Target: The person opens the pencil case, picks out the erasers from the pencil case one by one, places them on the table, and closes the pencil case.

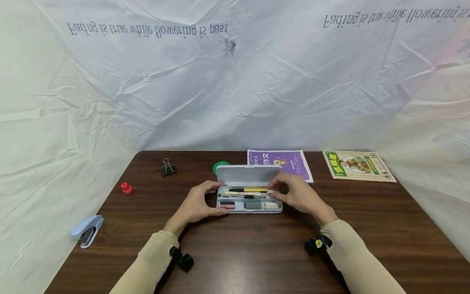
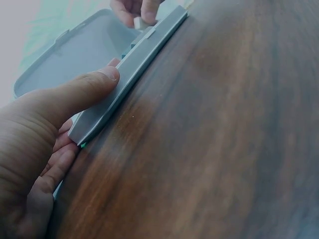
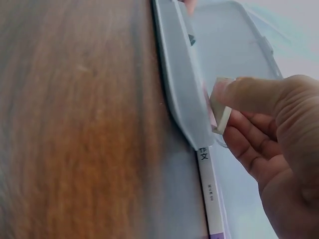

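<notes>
A grey pencil case (image 1: 246, 175) lies with its lid raised at the far middle of the table. My left hand (image 1: 196, 205) grips its left end, thumb along the front wall and fingers round the far side. Between thumb and fingers, my right hand (image 1: 299, 194) pinches a small whitish block (image 3: 222, 114) that looks like an eraser, at the right end of the case. A yellow-and-black pen (image 1: 253, 190) and other pens lie in the long rear compartment. The front compartments hold a pinkish block (image 1: 227, 206), a grey block (image 1: 253, 205) and a pale one (image 1: 271, 206).
Behind the case lie a purple book (image 1: 293, 163) and a green round thing (image 1: 219, 166). A second book (image 1: 360, 166) is at the far right. On the left are a binder clip (image 1: 169, 169), a red object (image 1: 126, 188) and a blue stapler (image 1: 88, 230).
</notes>
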Action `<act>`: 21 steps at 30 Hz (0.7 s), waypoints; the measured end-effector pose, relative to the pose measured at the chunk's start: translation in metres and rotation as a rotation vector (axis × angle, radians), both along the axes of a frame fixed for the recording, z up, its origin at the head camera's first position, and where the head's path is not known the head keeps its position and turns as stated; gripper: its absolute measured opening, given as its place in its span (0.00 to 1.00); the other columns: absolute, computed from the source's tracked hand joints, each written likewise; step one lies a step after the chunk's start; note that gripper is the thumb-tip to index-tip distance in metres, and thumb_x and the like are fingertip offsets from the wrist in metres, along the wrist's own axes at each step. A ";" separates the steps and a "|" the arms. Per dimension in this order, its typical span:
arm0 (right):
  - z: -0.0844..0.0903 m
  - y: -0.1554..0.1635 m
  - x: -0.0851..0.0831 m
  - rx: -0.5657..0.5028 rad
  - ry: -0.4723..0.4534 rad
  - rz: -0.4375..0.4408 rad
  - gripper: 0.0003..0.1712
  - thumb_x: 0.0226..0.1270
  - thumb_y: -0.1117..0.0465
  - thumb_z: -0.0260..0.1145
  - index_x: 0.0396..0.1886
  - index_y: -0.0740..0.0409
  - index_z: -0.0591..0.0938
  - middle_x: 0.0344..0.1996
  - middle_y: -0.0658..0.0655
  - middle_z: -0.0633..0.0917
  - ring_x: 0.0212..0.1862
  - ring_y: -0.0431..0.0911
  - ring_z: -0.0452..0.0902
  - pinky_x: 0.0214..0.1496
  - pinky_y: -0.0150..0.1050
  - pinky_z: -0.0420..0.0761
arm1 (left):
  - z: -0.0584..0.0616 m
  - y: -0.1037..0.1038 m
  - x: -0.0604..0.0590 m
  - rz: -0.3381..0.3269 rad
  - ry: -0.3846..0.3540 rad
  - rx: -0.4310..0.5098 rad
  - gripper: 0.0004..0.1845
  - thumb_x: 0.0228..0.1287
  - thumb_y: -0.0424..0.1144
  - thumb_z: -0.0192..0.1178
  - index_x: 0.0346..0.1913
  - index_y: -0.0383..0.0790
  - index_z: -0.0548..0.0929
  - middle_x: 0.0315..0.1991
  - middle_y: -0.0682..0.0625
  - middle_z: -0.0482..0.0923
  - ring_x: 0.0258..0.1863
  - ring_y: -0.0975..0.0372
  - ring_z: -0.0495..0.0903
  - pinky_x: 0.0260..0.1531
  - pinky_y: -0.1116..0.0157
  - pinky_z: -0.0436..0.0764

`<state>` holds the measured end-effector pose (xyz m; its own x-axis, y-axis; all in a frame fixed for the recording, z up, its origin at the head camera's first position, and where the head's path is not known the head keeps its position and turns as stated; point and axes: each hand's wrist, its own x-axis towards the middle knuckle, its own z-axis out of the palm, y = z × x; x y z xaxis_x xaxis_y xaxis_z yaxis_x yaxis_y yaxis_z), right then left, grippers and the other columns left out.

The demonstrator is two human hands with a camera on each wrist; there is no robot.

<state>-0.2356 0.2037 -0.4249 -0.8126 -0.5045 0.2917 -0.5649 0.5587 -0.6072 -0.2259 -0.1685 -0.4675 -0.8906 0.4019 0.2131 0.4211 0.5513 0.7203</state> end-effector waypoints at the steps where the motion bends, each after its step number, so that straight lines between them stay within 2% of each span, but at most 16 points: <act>1: 0.002 0.001 0.001 -0.002 0.002 -0.006 0.13 0.68 0.70 0.82 0.46 0.50 0.91 0.40 0.44 0.89 0.43 0.40 0.85 0.48 0.43 0.90 | 0.000 0.000 0.000 0.001 -0.003 -0.001 0.45 0.55 0.54 0.89 0.76 0.48 0.83 0.73 0.50 0.81 0.69 0.54 0.83 0.70 0.50 0.84; 5: 0.013 0.008 0.006 -0.017 0.033 -0.010 0.14 0.68 0.72 0.81 0.44 0.50 0.90 0.39 0.44 0.88 0.42 0.40 0.85 0.46 0.41 0.90 | 0.001 -0.001 0.000 0.008 -0.013 -0.001 0.45 0.54 0.53 0.90 0.75 0.49 0.83 0.73 0.51 0.81 0.69 0.56 0.82 0.71 0.50 0.83; 8: 0.020 0.021 0.009 -0.018 0.093 -0.029 0.16 0.66 0.74 0.81 0.44 0.49 0.90 0.40 0.44 0.88 0.42 0.40 0.85 0.46 0.41 0.91 | 0.001 -0.001 0.001 0.011 -0.005 0.002 0.45 0.54 0.53 0.90 0.75 0.48 0.84 0.73 0.51 0.81 0.69 0.55 0.83 0.71 0.50 0.83; 14: 0.019 0.074 0.014 0.063 0.193 -0.139 0.18 0.64 0.76 0.81 0.45 0.51 0.91 0.41 0.46 0.89 0.43 0.42 0.85 0.45 0.39 0.91 | -0.002 -0.001 0.003 0.001 -0.008 -0.013 0.45 0.55 0.55 0.89 0.76 0.49 0.83 0.73 0.51 0.81 0.69 0.55 0.83 0.70 0.50 0.84; 17: 0.017 0.103 0.016 0.128 0.175 -0.223 0.16 0.65 0.75 0.81 0.45 0.52 0.92 0.42 0.49 0.91 0.44 0.44 0.87 0.45 0.38 0.90 | -0.002 0.000 0.003 -0.003 -0.016 -0.009 0.45 0.55 0.56 0.89 0.76 0.50 0.83 0.73 0.52 0.81 0.69 0.56 0.82 0.71 0.50 0.83; 21: 0.012 0.130 0.016 0.186 0.097 -0.305 0.11 0.68 0.71 0.81 0.44 0.51 0.93 0.41 0.51 0.91 0.43 0.46 0.86 0.42 0.38 0.86 | -0.001 -0.001 0.002 0.000 -0.007 0.001 0.45 0.55 0.56 0.88 0.76 0.50 0.83 0.73 0.52 0.81 0.69 0.55 0.83 0.71 0.49 0.83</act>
